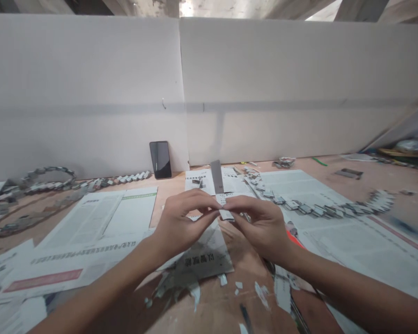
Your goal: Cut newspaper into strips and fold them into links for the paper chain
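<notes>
The left grip and the right grip are formed by bare hands, each shaped with slim fingers. The wrists are left uncovered. The forearms, equally bare, are seen as long and slender, narrowed smoothly toward the hands. Fingernail detail is blurred.

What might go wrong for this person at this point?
The small paper piece, pinched between left hand and right hand, could slip or crease crookedly. The phone, propped against the white wall, might topple if the surface is knocked. Loose paper scraps nearby may get brushed around.
</notes>
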Demonstrator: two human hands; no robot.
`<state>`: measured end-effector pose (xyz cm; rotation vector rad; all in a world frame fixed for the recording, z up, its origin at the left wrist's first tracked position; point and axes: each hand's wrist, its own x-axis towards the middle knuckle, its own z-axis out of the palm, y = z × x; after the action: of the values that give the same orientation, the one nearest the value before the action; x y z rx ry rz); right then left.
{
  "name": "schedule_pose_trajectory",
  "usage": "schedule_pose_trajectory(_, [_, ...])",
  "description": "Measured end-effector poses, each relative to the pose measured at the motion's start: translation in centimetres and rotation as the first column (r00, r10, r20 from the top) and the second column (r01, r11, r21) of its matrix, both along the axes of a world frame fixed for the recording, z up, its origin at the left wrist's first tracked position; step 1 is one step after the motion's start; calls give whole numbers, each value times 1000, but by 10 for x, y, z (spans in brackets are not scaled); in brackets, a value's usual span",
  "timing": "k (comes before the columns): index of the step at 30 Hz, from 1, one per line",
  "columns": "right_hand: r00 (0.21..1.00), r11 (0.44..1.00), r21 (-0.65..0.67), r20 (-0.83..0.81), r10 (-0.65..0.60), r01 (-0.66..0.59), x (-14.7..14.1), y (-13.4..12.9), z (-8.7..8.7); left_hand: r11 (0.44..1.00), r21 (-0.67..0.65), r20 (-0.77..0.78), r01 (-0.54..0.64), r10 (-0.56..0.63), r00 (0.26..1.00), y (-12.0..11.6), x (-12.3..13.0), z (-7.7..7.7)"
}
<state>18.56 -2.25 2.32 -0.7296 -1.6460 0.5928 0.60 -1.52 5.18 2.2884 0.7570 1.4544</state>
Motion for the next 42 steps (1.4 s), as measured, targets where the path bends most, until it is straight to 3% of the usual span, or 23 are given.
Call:
schedule_pose_trajectory(9, [999,999,-51,-35,4,-6,0,3,4,983,-168,-44,-68,61,997,-2,2,1])
schedule_pose_trajectory(14, [994,982,-188,-107,10,-30,-1,5,6,935,-338,-25,-107,105,994,-3,5,-1])
schedule_pose_trajectory(19, [972,934,-340,-235,29,-110,-6,6,8,907,-417,-17,-60,59,998,-5,9,-3])
schedule_pose_trajectory(24, [970,905,-416,-242,-17,-87,-7,6,9,835,-551,106,8,60,992,-2,12,-9])
schedule_pose_trajectory(32, [926,846,-460,-366,96,-270,-7,10,2,842,-535,16,-72,96,995,-3,13,-6])
schedule_pose_trajectory(39, [954,871,-457,-297,41,-180,-7,7,8,789,-614,148,25,84,985,-3,12,-6])
schedule_pose_trajectory(42, [946,881,-426,-317,68,-206,-6,8,6,807,-590,122,11,76,990,-3,12,-4])
